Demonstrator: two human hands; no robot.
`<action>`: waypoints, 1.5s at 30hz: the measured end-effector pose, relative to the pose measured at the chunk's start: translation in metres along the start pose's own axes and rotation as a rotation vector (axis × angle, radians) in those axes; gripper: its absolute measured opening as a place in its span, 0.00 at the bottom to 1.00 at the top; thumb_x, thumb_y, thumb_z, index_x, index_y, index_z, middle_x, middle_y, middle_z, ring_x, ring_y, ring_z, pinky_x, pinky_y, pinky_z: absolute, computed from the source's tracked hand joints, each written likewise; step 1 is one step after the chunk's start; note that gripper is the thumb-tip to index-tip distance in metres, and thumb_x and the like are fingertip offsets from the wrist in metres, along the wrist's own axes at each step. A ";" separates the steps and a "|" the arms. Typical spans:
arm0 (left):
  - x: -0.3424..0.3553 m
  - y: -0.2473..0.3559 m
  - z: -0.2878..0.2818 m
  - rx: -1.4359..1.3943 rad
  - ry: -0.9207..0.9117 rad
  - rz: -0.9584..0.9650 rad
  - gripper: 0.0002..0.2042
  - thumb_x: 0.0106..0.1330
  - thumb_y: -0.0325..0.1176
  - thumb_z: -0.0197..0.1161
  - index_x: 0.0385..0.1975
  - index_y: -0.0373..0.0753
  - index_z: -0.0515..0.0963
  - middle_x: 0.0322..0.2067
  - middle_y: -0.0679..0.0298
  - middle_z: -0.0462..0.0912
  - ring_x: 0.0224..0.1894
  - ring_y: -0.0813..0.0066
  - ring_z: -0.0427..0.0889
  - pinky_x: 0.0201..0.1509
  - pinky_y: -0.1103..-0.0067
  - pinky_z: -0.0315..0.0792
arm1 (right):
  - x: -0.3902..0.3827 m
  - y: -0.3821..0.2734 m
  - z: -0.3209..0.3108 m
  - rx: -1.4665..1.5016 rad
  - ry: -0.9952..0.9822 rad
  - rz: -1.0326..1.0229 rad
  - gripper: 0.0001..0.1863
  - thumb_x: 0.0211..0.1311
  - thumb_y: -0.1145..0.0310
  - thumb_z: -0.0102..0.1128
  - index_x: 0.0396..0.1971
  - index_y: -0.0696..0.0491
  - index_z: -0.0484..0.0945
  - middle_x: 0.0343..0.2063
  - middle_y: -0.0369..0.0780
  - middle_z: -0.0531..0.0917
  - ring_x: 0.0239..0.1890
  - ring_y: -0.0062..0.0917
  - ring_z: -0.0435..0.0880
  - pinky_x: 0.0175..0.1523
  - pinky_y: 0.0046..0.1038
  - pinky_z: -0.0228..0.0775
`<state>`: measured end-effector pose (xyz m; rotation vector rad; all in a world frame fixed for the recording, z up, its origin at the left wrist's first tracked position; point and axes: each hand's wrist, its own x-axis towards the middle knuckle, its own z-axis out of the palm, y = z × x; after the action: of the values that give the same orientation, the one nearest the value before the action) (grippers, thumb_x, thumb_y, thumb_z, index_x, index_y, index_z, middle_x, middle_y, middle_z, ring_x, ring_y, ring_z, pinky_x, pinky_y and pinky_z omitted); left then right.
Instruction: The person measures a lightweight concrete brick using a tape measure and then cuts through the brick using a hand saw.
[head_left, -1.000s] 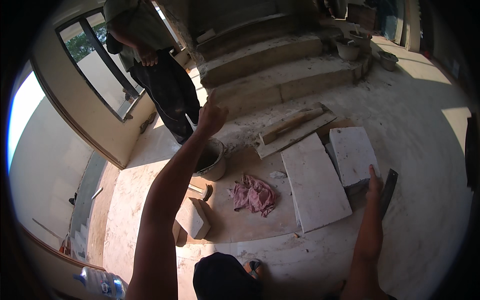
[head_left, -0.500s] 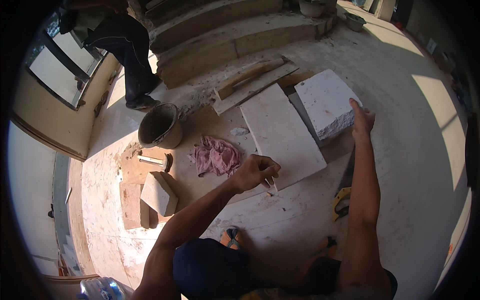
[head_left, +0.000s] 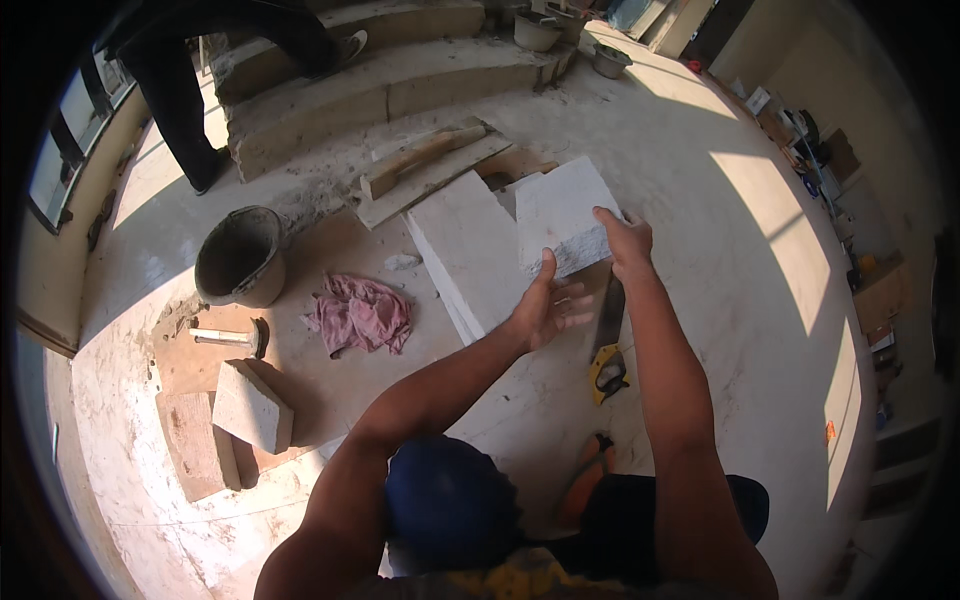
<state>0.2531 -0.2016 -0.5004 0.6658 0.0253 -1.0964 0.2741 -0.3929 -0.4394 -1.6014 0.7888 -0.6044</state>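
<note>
A white aerated concrete block (head_left: 566, 208) with a rough, broken near face is tilted up in front of me. My right hand (head_left: 628, 240) grips its right edge, thumb on top. At the block's near left corner is my left hand (head_left: 545, 308), fingers spread and thumb up against the rough face; whether it bears any weight I cannot tell. Left of the block, a larger white slab (head_left: 465, 245) lies flat, apparently with another beneath it. Below my hands rests a handsaw (head_left: 608, 375) with a yellow and black handle, its blade running up under the block.
Leftward are a pink cloth (head_left: 362, 316), a mortar bucket (head_left: 240, 258), a hammer (head_left: 230, 337) and a cut block piece (head_left: 252, 405). Beyond the slab lie wooden boards (head_left: 425, 165). Curved steps (head_left: 330, 105) rise behind, where another person's leg (head_left: 175, 120) stands.
My left hand has moved from above the slab to the block's near corner and spread its fingers. My right hand keeps its grip. The view has shifted right; the other person has one foot on the steps.
</note>
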 end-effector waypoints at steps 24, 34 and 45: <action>0.004 0.147 -0.119 1.042 0.110 0.732 0.36 0.71 0.56 0.72 0.66 0.30 0.76 0.57 0.44 0.85 0.62 0.53 0.83 0.70 0.62 0.73 | -0.040 0.030 -0.062 0.183 -0.426 -0.343 0.43 0.67 0.67 0.77 0.75 0.60 0.62 0.63 0.45 0.77 0.67 0.32 0.76 0.73 0.35 0.68; -0.048 0.060 -0.133 0.954 0.954 0.601 0.41 0.73 0.66 0.60 0.48 0.20 0.74 0.49 0.30 0.79 0.53 0.40 0.80 0.62 0.56 0.72 | 0.074 0.050 0.056 -0.045 -0.693 0.028 0.31 0.75 0.48 0.67 0.62 0.59 0.78 0.51 0.44 0.86 0.52 0.30 0.86 0.57 0.33 0.78; -0.046 0.063 -0.145 0.874 0.975 0.494 0.40 0.79 0.61 0.55 0.73 0.28 0.63 0.64 0.32 0.78 0.69 0.40 0.78 0.73 0.58 0.69 | 0.068 0.053 0.123 -1.216 -0.657 -0.299 0.45 0.78 0.38 0.50 0.84 0.45 0.50 0.74 0.63 0.64 0.72 0.59 0.73 0.75 0.52 0.68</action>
<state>0.3263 -0.0720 -0.5713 1.8367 0.2142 -0.1729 0.4017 -0.3722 -0.5160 -2.8358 0.3789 0.3449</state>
